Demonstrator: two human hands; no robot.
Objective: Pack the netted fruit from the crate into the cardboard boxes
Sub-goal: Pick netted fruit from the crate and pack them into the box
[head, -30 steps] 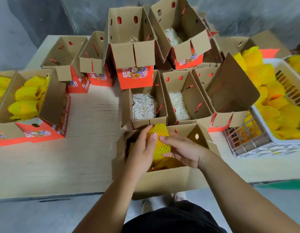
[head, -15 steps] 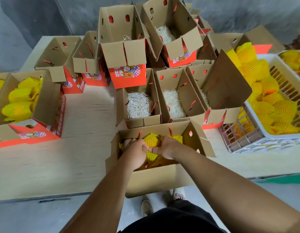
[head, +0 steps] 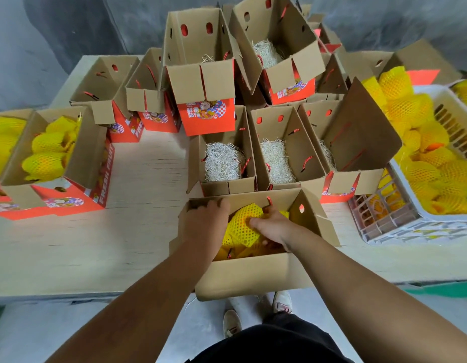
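- Netted fruit [head: 244, 221], one piece in hand: it lies inside the nearest cardboard box [head: 253, 273], at the table's near edge, on top of other yellow-netted pieces lower in the same box.
- Right hand [head: 273, 227]: we have it laid over the fruit's right side, fingers curled down round the net.
- Left hand [head: 204, 224]: it is in the box's left half, against the fruit's left side; the fingertips are hidden below the knuckles, so we cannot tell whether they grip the fruit or only steady it.
- Handling, our judgement: the foam net looks soft and springy, with a firm fruit beneath that likely bruises. We would hold it round the middle with the whole palm, not by the loose net ends, which could slip off, and set it down rather than drop it.
- Supply: white crate [head: 420, 218] to the right, heaped with more netted fruit, well apart from the box in hand.
- Empty boxes: two straw-lined boxes [head: 223, 163] stand just behind the one being filled, with further open boxes stacked beyond them.
- Filled box [head: 57, 176]: far left, showing yellow fruit at the top.
- Obstructions: the raised flap [head: 363, 127] of the box beside the crate leans out over the path between crate and nearest box. The red cord handles [head: 269, 200] inside the box could snag the net.
- Table [head: 96, 244]: pale board.
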